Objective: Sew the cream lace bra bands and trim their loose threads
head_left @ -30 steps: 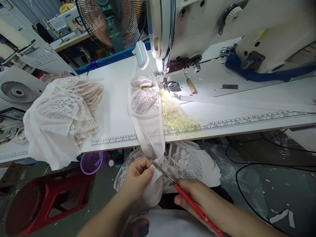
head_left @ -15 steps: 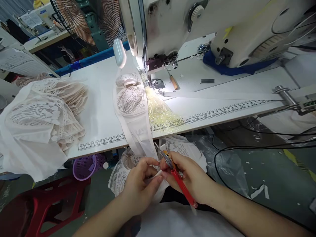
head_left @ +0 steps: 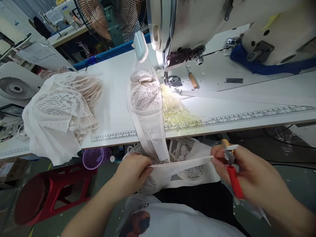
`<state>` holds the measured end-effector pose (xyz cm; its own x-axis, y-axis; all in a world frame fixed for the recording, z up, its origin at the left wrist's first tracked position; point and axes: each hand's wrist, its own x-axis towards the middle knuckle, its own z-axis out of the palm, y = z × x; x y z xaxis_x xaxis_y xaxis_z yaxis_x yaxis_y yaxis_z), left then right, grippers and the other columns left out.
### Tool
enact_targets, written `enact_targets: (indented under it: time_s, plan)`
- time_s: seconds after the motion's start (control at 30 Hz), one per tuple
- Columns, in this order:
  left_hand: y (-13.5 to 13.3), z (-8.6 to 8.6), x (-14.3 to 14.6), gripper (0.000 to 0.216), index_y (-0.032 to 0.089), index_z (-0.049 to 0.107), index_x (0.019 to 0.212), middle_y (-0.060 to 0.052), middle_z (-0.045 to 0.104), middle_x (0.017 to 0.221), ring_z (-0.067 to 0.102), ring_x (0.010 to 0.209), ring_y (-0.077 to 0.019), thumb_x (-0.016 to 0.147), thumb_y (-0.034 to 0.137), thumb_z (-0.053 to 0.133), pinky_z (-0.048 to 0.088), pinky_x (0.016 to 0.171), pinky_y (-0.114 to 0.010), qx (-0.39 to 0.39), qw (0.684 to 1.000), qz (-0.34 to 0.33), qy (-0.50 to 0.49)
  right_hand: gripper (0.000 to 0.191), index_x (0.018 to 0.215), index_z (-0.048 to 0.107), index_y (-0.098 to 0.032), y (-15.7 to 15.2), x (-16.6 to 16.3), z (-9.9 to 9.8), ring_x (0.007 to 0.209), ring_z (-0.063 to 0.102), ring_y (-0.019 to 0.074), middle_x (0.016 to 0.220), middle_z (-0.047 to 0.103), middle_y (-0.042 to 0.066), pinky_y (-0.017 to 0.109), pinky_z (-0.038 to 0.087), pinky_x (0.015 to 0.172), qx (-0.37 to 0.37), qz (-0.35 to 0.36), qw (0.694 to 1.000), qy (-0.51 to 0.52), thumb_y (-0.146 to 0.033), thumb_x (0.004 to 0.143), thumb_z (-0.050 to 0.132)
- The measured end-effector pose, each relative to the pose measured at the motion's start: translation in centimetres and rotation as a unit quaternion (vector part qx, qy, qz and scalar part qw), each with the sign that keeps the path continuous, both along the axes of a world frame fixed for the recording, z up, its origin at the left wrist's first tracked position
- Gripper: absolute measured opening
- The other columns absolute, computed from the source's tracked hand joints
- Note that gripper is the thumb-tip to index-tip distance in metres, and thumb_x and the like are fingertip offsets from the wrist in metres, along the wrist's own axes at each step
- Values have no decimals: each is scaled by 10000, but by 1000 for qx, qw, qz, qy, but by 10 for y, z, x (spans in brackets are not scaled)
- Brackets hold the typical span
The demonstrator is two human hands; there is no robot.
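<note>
A white lace bra lies across my lap below the table edge, its upper edge pulled into a straight line between both hands. My left hand is closed on that edge at one end. My right hand pinches the other end between thumb and finger. Red-handled scissors rest in the same right hand, blades pointing up and partly hidden by the fingers. Another white lace piece lies under the sewing machine's lit needle area and hangs over the table edge towards my lap.
A stack of white lace pieces overhangs the table at left. A wooden-handled tool lies near the needle. Below are a purple basket and a red stool. Behind stands a fan.
My hands were close together with the scissors between them; now they are wide apart, the right one moved rightwards with the scissors. The bra edge has become stretched. The view has shifted left.
</note>
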<state>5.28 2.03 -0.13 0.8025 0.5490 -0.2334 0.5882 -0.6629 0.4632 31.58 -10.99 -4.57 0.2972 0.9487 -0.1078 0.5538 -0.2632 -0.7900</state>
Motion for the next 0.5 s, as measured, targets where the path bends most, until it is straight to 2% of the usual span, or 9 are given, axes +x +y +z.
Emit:
enact_targets:
  time_s: [0.07, 0.13, 0.2, 0.27, 0.33, 0.43, 0.5]
  plan:
    - [-2, 4, 6, 133, 194, 612, 757, -51, 647, 695, 560, 654, -214, 825, 178, 498, 371, 656, -318, 6, 1000, -21, 2, 162, 879, 480, -252, 3, -5, 4, 693, 556, 226, 856, 595, 55, 315, 425, 572, 30, -33, 998, -53, -221, 733, 541]
    - [-5, 7, 13, 134, 188, 606, 734, -52, 637, 672, 565, 642, -218, 814, 156, 504, 377, 705, -342, 7, 999, -44, -9, 211, 916, 493, -244, 8, -17, 9, 678, 570, 209, 911, 613, 61, 308, 441, 582, 49, -34, 997, -52, -181, 717, 526]
    - [-8, 9, 21, 135, 187, 600, 717, -51, 632, 653, 569, 616, -215, 797, 131, 506, 381, 726, -355, 19, 997, -74, -31, 214, 919, 496, -233, 14, -33, 14, 673, 580, 197, 922, 623, 61, 301, 455, 601, 54, 26, 998, -3, -166, 716, 499]
    - [-11, 10, 27, 131, 184, 591, 705, -51, 631, 634, 566, 586, -210, 768, 105, 509, 390, 699, -351, 50, 991, -111, -51, 151, 816, 477, -229, 20, -48, 16, 648, 576, 191, 814, 620, 44, 287, 446, 580, 51, 124, 990, 39, -142, 693, 485]
    - [-13, 9, 31, 133, 178, 583, 698, -48, 630, 615, 556, 557, -197, 750, 84, 505, 398, 678, -345, 85, 984, -142, -60, 152, 693, 399, -236, 25, -60, 16, 591, 540, 183, 687, 580, 23, 271, 400, 516, 47, 187, 980, 41, -112, 656, 478]
    - [-14, 8, 30, 144, 186, 597, 725, -31, 623, 607, 545, 545, -179, 793, 108, 497, 410, 725, -361, 118, 977, -166, -61, 238, 640, 284, -248, 29, -66, 12, 516, 465, 156, 591, 499, -9, 249, 333, 456, 43, 195, 979, 33, -127, 658, 489]
    - [-12, 9, 22, 163, 197, 607, 736, -17, 617, 616, 549, 573, -178, 829, 138, 486, 401, 820, -409, 129, 976, -172, -33, 227, 643, 283, -248, 28, -64, 10, 518, 471, 147, 598, 497, -10, 238, 344, 455, 42, 187, 980, 53, -157, 685, 487]
